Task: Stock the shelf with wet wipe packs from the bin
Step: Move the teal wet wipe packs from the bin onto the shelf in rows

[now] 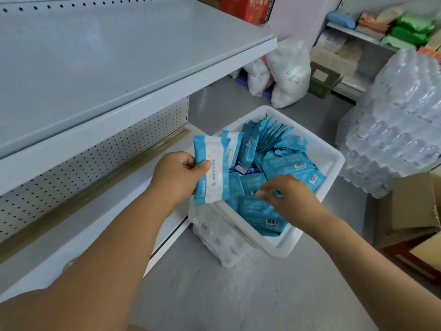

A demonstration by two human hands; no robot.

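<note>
Gripped upright over the near left corner of the bin (334, 158): held packs (210, 170) of wet wipes, blue with a white front, at least two, one behind the other. Clasped by the left hand (176, 173), thumb across the front pack, fingers curled behind.

Heaped inside the white bin: many loose packs (281, 163), mostly blue backs up with barcodes showing, some flat, some standing on edge along the far side.

Reaching down into that heap at the near side: the right hand (291, 194), fingers bent onto the packs and blurred. Cannot tell whether anything is grasped there.

Propped on a clear-wrapped bundle (214, 235) at its near left corner and so tilted, the bin on the grey floor (214, 295), just beside the lower shelf (95, 223).

To the left, above the lower shelf, a dotted pegboard back panel (95, 151), then the pale upper shelf (95, 68), no packs on either.

To the right, stacked shrink-wrapped water bottles (401, 130) and a cardboard box (415, 204). Beyond the bin, white sacks (288, 72) against the far wall.
</note>
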